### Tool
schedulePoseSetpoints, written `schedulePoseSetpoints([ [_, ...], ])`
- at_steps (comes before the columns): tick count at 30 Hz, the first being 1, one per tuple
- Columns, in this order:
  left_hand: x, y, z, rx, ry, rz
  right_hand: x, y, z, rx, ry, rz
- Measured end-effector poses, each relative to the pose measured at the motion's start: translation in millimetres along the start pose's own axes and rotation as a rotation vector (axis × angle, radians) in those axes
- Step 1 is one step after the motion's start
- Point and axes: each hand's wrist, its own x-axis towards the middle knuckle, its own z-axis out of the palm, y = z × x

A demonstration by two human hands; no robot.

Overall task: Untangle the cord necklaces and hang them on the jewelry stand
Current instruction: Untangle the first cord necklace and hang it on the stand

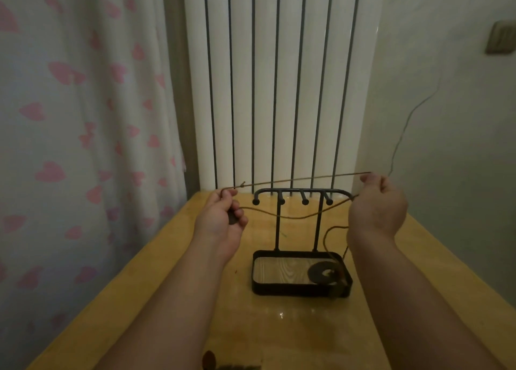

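- We see two bare forearms reaching away from us over a wooden table point(173, 258), with a black jewelry stand point(300, 231) standing between them.
- Our left hand point(220, 216), left of the stand, is curled closed; its fingertips pinch one end of a brown cord necklace point(304, 178), and a dark pendant point(232, 217) sits inside the curled fingers.
- Our right hand point(378, 205), right of the stand, is also closed, pinching the other end of the same cord.
- The cord's upper strand runs taut between both hands, just above the stand's top bar and its four knobbed pegs, not resting on them.
- A lower strand sags between the hands, crossing in front of the stand's two uprights.
- Another cord loops down from below the right hand into the stand's tray point(258, 272), where a dark round pendant point(324, 272) lies at the right end.
- Behind are a white ribbed radiator point(279, 76) and a curtain point(83, 118) with pink hearts at far left.
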Motion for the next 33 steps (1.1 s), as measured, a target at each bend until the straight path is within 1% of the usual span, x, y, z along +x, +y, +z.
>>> schedulePoseSetpoints([
  [6,7.6,-8.3,16.7,-0.091,0.038,-0.085,16.5,-4.5,13.5,0.043,0.09,0.04],
  [10,11.9,-16.5,18.7,-0.056,0.063,-0.105,26.8,-12.2,20.9,0.089,0.118,0.048],
  [14,12.0,-17.7,16.4,-0.041,0.02,-0.121,32.9,-16.0,25.8,0.103,0.126,0.038],
  [16,14.1,-17.7,14.0,0.065,0.012,-0.07,35.4,-17.0,26.6,0.107,0.117,0.032],
  [20,13.9,-22.0,13.2,0.363,0.014,0.087,41.3,-21.2,28.3,0.135,0.115,0.022],
  [24,10.9,-22.9,19.7,0.515,0.004,0.159,48.2,-30.4,36.5,0.176,0.127,0.062],
  [28,9.1,-20.0,22.2,0.583,0.023,0.229,55.2,-38.2,43.6,0.239,0.141,0.084],
  [33,5.6,-26.3,18.8,0.698,-0.1,0.3,54.1,-42.4,47.5,0.224,0.126,0.07],
])
